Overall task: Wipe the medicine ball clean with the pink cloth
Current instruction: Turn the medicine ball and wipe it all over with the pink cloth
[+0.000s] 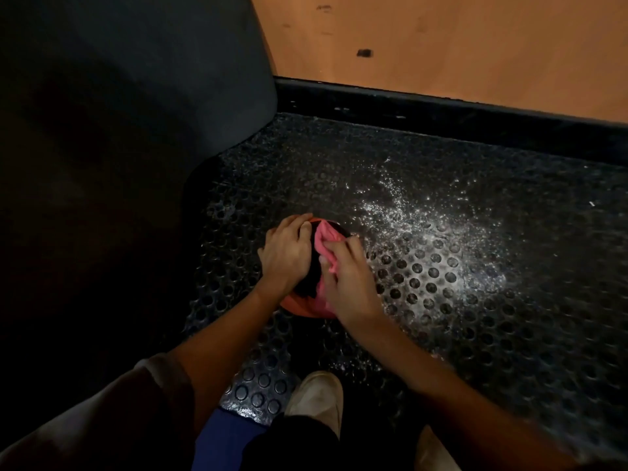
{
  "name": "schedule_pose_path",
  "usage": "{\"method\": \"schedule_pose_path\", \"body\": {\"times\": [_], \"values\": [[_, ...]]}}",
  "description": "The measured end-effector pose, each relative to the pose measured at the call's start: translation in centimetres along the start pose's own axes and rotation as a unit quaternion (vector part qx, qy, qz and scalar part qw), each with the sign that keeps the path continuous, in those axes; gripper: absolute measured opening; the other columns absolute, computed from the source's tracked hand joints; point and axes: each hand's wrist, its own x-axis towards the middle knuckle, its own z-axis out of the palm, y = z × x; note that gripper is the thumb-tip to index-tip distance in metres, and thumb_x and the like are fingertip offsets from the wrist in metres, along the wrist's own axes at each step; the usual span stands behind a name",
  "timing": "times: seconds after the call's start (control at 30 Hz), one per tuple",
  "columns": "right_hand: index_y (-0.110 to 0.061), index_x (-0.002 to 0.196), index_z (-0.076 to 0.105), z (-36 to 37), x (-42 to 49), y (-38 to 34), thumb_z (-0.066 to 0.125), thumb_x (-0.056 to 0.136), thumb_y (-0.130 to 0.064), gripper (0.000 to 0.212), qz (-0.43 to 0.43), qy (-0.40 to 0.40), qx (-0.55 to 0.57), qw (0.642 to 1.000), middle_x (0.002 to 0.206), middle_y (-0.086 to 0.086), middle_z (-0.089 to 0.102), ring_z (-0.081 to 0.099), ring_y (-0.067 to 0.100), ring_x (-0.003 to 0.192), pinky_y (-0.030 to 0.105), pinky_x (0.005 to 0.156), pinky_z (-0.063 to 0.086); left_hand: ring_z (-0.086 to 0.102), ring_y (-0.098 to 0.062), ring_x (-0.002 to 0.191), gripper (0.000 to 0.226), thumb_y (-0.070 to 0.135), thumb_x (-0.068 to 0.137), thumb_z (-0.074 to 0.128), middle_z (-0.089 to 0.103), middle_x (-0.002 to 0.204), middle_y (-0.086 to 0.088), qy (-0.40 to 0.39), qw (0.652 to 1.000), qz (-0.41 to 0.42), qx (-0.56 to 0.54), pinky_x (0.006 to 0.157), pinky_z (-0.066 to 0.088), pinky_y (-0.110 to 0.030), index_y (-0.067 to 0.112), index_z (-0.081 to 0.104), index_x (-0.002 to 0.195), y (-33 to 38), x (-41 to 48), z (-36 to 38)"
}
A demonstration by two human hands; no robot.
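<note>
The left hand [287, 254] cups the orange and black medicine ball [299, 305], its fingers [299, 226] curled over the far top. Just right of them, the right hand [350, 283] holds the pink cloth [326, 237] against the ball, fingers [343, 248] bent on the fabric. Right of those fingers, white speckles [424, 226] spread across the studded black floor mat [475, 334]. Nearer than the fingers, a pale shoe [317, 399] stands on the mat.

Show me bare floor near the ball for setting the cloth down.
Free: the studded mat right of the medicine ball, out to the black skirting, though speckled white. Crowded: left hand and right hand on the ball, shoe nearby, dark pad at left.
</note>
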Motion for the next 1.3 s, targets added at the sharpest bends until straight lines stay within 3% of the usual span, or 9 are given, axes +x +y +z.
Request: {"method": "schedule_pose_path", "body": {"times": [0.1, 0.23, 0.33, 0.53, 0.63, 0.77, 0.97, 1.17, 1.3], "values": [[-0.016, 0.13, 0.057, -0.4, 2.4, 1.6, 0.047, 0.099, -0.016, 0.032, 0.009, 0.026, 0.009, 1.0, 0.12, -0.002, 0.05, 0.048, -0.001, 0.102, 0.009, 0.091, 0.041, 0.043, -0.023, 0.131, 0.066, 0.057, 0.087, 0.013, 0.047, 0.146, 0.012, 0.01, 0.999, 0.046, 0.016, 0.107, 0.032, -0.057, 0.036, 0.054, 0.135, -0.4, -1.2, 0.1], [-0.009, 0.121, 0.064, -1.4, 6.0, 3.0, 0.051, 0.099, -0.016, 0.027, 0.131, -0.001, -0.036, 0.991, 0.115, 0.011, 0.056, 0.059, 0.02, 0.101, 0.018, 0.084, 0.04, 0.034, -0.024, 0.135, 0.046, 0.046, 0.101, 0.025, 0.041, 0.151, 0.011, 0.0, 0.997, 0.062, 0.05, 0.109, 0.028, -0.056, 0.037, 0.049, 0.14, -0.5, -2.6, 0.3], [-0.012, 0.129, 0.058, -1.3, 3.8, 1.5, 0.048, 0.099, -0.013, 0.032, 0.076, 0.019, -0.014, 0.997, 0.118, 0.004, 0.052, 0.051, 0.006, 0.096, 0.018, 0.084, 0.044, 0.036, -0.025, 0.134, 0.042, 0.042, 0.102, 0.029, 0.042, 0.15, 0.013, 0.002, 0.998, 0.041, 0.05, 0.108, 0.03, -0.057, 0.038, 0.05, 0.138, 0.2, -1.8, 0.3], [-0.013, 0.136, 0.048, -0.1, 0.2, 0.2, 0.045, 0.1, -0.014, 0.037, 0.007, 0.034, -0.016, 0.999, 0.118, 0.004, 0.045, 0.05, 0.009, 0.091, 0.022, 0.076, 0.049, 0.044, -0.023, 0.131, 0.065, 0.058, 0.088, 0.013, 0.047, 0.146, 0.012, 0.012, 0.999, 0.041, 0.024, 0.106, 0.032, -0.057, 0.037, 0.053, 0.135, -0.6, -1.0, 0.2], [-0.007, 0.125, 0.056, -0.7, 3.7, 1.6, 0.045, 0.1, -0.014, 0.029, 0.076, 0.032, -0.013, 0.997, 0.115, 0.004, 0.049, 0.047, 0.006, 0.093, 0.018, 0.077, 0.042, 0.04, -0.021, 0.134, 0.069, 0.059, 0.088, 0.009, 0.045, 0.148, 0.01, 0.013, 0.998, 0.052, 0.046, 0.108, 0.03, -0.056, 0.036, 0.051, 0.138, -1.1, -1.2, 0.9], [-0.006, 0.107, 0.062, -1.0, 6.3, 3.3, 0.048, 0.097, -0.012, 0.019, 0.183, -0.014, -0.02, 0.983, 0.115, 0.008, 0.058, 0.06, 0.02, 0.096, 0.03, 0.08, 0.052, 0.041, -0.019, 0.135, 0.063, 0.059, 0.091, 0.012, 0.046, 0.146, 0.014, 0.012, 0.995, 0.076, 0.06, 0.105, 0.032, -0.058, 0.039, 0.05, 0.136, -2.0, -1.2, 1.3], [-0.019, 0.143, 0.038, 0.3, -0.2, 1.1, 0.044, 0.095, -0.003, 0.051, 0.008, -0.012, 0.031, 0.999, 0.126, 0.001, 0.039, 0.051, 0.012, 0.101, 0.023, 0.088, 0.048, 0.049, -0.02, 0.128, 0.044, 0.042, 0.1, 0.033, 0.055, 0.14, 0.004, 0.011, 0.997, 0.0, -0.07, 0.11, 0.036, -0.043, 0.027, 0.059, 0.131, -1.5, 0.3, -0.7], [-0.021, 0.093, 0.045, 0.9, -2.6, 5.7, 0.042, 0.097, -0.01, 0.012, 0.158, 0.004, 0.126, 0.979, 0.099, 0.007, 0.051, 0.053, 0.023, 0.085, 0.025, 0.066, 0.041, 0.049, -0.013, 0.116, 0.036, 0.028, 0.104, 0.035, 0.057, 0.128, -0.001, 0.036, 0.986, -0.043, -0.157, 0.099, 0.035, -0.027, 0.019, 0.06, 0.128, -3.4, -0.5, -1.9], [-0.016, 0.109, 0.059, -1.2, 2.5, 4.5, 0.051, 0.098, -0.023, 0.016, 0.108, -0.001, 0.073, 0.991, 0.102, 0.001, 0.054, 0.051, 0.009, 0.085, 0.02, 0.066, 0.038, 0.049, -0.02, 0.106, 0.02, 0.026, 0.099, 0.04, 0.05, 0.113, -0.008, 0.018, 0.988, -0.05, -0.146, 0.089, 0.035, -0.032, 0.014, 0.055, 0.102, -3.3, 0.2, -2.1]]}}
